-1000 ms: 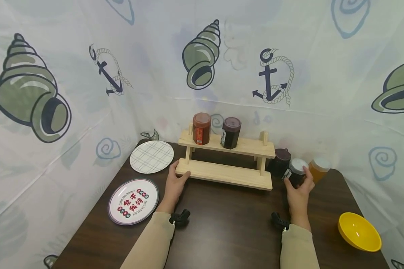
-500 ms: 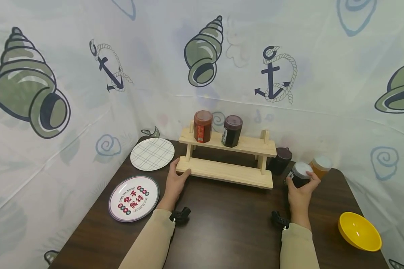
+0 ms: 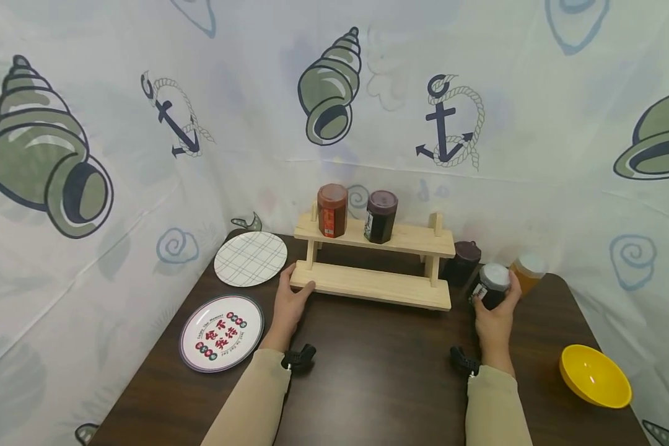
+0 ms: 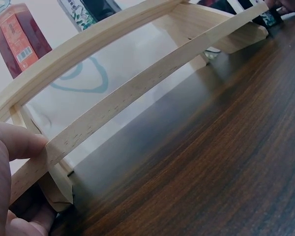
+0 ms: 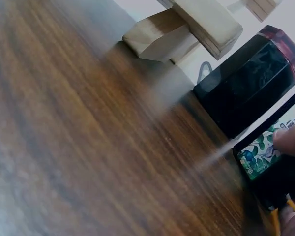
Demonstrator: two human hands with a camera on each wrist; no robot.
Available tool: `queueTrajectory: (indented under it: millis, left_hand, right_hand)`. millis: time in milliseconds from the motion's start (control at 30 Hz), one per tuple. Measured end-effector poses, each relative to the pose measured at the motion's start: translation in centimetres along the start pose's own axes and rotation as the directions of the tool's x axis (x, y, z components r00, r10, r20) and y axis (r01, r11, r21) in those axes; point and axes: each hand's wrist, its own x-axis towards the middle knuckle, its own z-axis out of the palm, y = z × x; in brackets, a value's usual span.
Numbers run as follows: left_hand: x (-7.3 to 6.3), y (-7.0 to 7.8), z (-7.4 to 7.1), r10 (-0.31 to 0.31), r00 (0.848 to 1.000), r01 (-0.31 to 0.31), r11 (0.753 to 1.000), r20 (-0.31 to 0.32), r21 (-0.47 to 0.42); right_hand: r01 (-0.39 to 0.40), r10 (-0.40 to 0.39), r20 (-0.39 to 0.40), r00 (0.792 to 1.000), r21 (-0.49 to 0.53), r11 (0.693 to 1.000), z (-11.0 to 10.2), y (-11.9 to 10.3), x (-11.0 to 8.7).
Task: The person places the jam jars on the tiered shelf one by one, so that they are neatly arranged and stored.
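Observation:
A two-tier wooden shelf [image 3: 370, 285] stands at the back of the table, and my left hand [image 3: 290, 308] grips the left end of its lower board. In the left wrist view one digit lies on top of that board [image 4: 103, 113] and others curl below it. My right hand [image 3: 496, 325] holds a dark jar [image 3: 487, 291] with a pale lid, right of the shelf. The right wrist view shows a digit on its leaf-patterned label [image 5: 258, 155]. On the upper tier sit a red-brown jar [image 3: 332, 214] and a dark purple jar [image 3: 380, 220].
Another dark jar [image 3: 461, 263] stands between the shelf and the held jar. An amber jar [image 3: 526, 275] is behind my right hand. A checked plate [image 3: 251, 259] and a printed plate [image 3: 221, 334] lie at left, a yellow bowl [image 3: 595, 376] at right. Patterned cloth [image 3: 245, 111] hangs behind.
My right fingers have shifted from the pale lid to the jar's side, and the jar has come slightly nearer. My left hand keeps its grip on the shelf.

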Motion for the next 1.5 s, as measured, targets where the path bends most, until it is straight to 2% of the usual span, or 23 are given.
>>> queueTrajectory:
  millis: [200,400,467,567,700,800,933,1033,1133,1233,1367,1500]
  left_hand:
    - [0.2,0.5,0.2,0.009,1.000,-0.009,1.000,0.016,-0.015]
    - [-0.4,0.0,0.0,-0.018,1.000,0.018,1.000,0.002,-0.014]
    - [-0.4,0.0,0.0,-0.010,1.000,0.011,1.000,0.005,-0.015]
    - [-0.1,-0.1,0.0,0.006,1.000,-0.006,1.000,0.003,-0.015]
    - [-0.1,-0.2,0.0,0.005,1.000,-0.005,1.000,-0.008,-0.017]
    - [-0.2,-0.3,0.0,-0.005,1.000,0.004,1.000,-0.019,-0.026]
    - [-0.3,-0.5,-0.1,0.013,1.000,-0.014,0.999,-0.012,-0.042]
    - [-0.4,-0.6,-0.1,0.029,1.000,-0.029,0.999,-0.003,-0.044]
    - [-0.6,-0.7,-0.1,0.018,1.000,-0.018,0.999,-0.004,-0.040]
    - [-0.9,-0.7,-0.2,0.005,1.000,-0.006,0.999,-0.005,-0.036]
    - [-0.7,-0.6,-0.2,0.017,1.000,-0.017,0.999,0.002,-0.038]
    - [-0.3,-0.4,0.0,0.025,1.000,-0.025,0.999,-0.004,-0.028]
  right_hand:
    - [0.007,-0.007,-0.014,1.000,-0.010,1.000,-0.2,-0.1,0.4]
    - [0.041,-0.041,-0.038,0.998,-0.011,0.999,0.0,-0.4,-0.9]
    - [0.050,-0.049,-0.065,0.997,0.009,0.999,0.0,-0.6,-1.0]
    - [0.062,-0.063,-0.140,0.988,-0.014,0.998,-0.1,-0.5,-0.7]
    - [0.092,-0.102,-0.271,0.957,-0.052,0.994,-0.1,-0.6,-0.7]
    - [0.175,-0.169,-0.355,0.919,-0.017,0.984,-0.1,-1.1,-1.1]
    - [0.308,-0.264,-0.429,0.864,0.035,0.951,0.4,-2.4,-1.7]
    - [0.350,-0.270,-0.458,0.847,0.097,0.932,1.1,-3.5,-2.1]
    - [0.350,-0.241,-0.462,0.853,0.165,0.922,1.7,-4.5,-2.4]
    - [0.341,-0.242,-0.424,0.873,0.175,0.924,2.1,-5.5,-2.8]
    - [0.378,-0.307,-0.330,0.893,0.176,0.909,2.9,-7.1,-2.9]
    - [0.427,-0.381,-0.234,0.895,0.194,0.883,4.1,-9.1,-2.6]
